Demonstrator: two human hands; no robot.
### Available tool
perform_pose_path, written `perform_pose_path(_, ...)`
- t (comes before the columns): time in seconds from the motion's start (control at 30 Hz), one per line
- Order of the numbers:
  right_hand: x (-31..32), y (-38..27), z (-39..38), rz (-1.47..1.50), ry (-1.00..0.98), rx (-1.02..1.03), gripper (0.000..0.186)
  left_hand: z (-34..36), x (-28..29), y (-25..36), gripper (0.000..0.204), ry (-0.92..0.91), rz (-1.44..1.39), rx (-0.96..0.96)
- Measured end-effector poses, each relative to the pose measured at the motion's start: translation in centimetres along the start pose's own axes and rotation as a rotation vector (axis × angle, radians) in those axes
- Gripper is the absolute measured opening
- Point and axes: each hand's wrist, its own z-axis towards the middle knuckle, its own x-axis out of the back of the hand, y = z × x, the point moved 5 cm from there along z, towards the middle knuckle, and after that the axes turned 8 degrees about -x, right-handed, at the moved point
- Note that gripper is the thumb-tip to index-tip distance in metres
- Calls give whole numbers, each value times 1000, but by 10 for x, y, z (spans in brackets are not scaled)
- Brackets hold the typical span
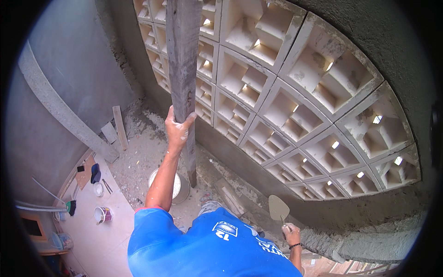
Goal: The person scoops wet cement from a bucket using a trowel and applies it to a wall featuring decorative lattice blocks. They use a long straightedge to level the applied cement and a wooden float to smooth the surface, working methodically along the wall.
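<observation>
My left hand (177,129), dusted with whitish powder, is wrapped round a long weathered wooden plank (182,60) that stands upright in front of me. The plank's foot reaches down near a bucket (182,190), which my left forearm partly covers. Low on the right, my right hand (291,234) is closed on the handle of a trowel (278,207). Its leaf-shaped blade points away from me, close to the plastered strip (314,217) under the block wall. Several pale openwork breeze blocks (291,112) fill the wall behind the plank.
Rubble and mortar crumbs litter the ground (143,152). A loose board (120,128) leans in the far left corner. On the left floor are a paint bucket (103,214), a dark blue cap (95,173) and a green broom (70,207). Behind my right hand lies a rough cement ledge (364,244).
</observation>
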Motion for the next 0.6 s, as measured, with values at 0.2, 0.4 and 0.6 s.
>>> perform_pose_path(0.2,-22,-25,6,-13,-22,-99,20,26,10,-26,51,-280,-169,165)
perform_pose_path(0.4,-38,-32,0,-60,53,-30,24,63,-4,-67,60,-394,-393,300)
perform_pose_path(0.6,-59,-16,-19,6,67,-157,24,91,1,-126,68,-483,-489,430)
